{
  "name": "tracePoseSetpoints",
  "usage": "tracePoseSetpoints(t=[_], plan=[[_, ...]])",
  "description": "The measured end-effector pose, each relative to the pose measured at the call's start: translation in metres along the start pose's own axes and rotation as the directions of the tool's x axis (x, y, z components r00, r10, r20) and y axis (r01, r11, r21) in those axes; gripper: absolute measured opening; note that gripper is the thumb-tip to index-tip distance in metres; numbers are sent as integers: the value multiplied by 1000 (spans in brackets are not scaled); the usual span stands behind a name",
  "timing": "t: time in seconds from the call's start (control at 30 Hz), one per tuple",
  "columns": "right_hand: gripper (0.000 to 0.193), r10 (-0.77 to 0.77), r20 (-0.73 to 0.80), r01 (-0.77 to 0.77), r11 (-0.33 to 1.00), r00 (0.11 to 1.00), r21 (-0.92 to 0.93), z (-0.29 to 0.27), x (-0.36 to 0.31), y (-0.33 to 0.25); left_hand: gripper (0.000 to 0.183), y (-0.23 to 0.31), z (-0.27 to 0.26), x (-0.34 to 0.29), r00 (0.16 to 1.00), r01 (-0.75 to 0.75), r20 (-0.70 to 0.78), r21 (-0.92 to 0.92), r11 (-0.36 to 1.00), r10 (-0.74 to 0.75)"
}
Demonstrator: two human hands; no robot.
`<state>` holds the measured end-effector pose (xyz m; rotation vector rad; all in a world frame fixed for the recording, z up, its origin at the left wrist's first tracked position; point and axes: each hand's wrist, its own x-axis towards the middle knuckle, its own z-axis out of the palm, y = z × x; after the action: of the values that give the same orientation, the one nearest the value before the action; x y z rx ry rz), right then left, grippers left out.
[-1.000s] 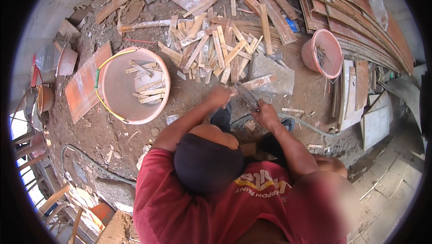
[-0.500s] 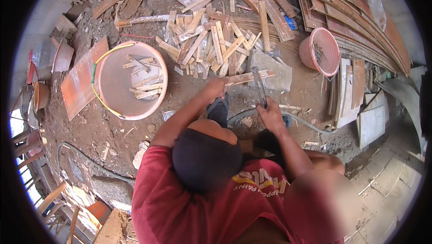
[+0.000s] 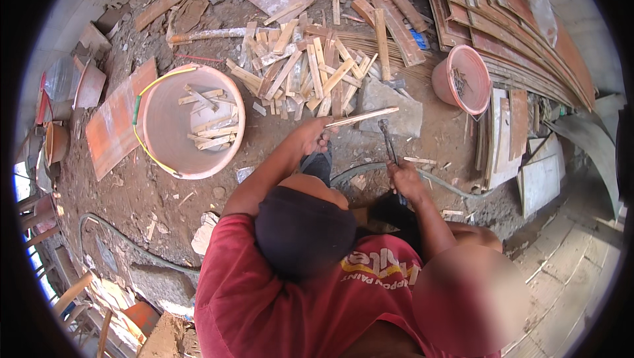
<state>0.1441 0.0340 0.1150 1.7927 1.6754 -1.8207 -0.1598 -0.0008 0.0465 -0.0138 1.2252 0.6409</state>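
My left hand is closed round the near end of a thin wood strip. The strip points right, its far end over a flat grey stone slab, and its narrow edge now faces up. My right hand grips the handle of a hammer, whose head is just below the strip, apart from it. Beyond the slab's upper edge lies a dark metal piece, too small to make out. A heap of short wood pieces spreads ahead of my left hand.
A large pink bucket with wood pieces inside stands at left. At right, a smaller pink bucket holds what look like nails. Stacked boards lean at the upper right. A hose runs over the dirt floor.
The wood strip has been turned from its flat face onto its edge. My right hand has lowered slightly toward me, drawing the hammer head down off the strip.
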Motion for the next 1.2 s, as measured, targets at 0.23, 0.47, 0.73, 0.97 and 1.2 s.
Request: tracePoseSetpoints(t=[0.23, 0.47, 0.73, 0.97, 1.2], plan=[[35, -50, 17, 51, 996, 999, -75, -4, -7, 9, 32, -13, 0, 9, 997, -59, 59, 153, 986, 50], [41, 8, 138, 20, 980, 990, -197, 7, -12, 5, 49, -11, 5, 2, 993, -120, 50, 508, 853, 110], [68, -206, -12, 95, 505, 979, -858, 26, -13, -14, 61, -6, 16, -16, 993, -76, 114, 426, 902, 30], [62, -227, -54, 17, 299, 972, -954, 21, -22, -55, 63, -3, 21, -16, 987, -144, 129, 405, 903, 99], [57, -338, -65, -34, 98, 939, -995, 20, -26, -63, 64, -1, 28, -21, 986, -152, 119, 355, 923, 117]])
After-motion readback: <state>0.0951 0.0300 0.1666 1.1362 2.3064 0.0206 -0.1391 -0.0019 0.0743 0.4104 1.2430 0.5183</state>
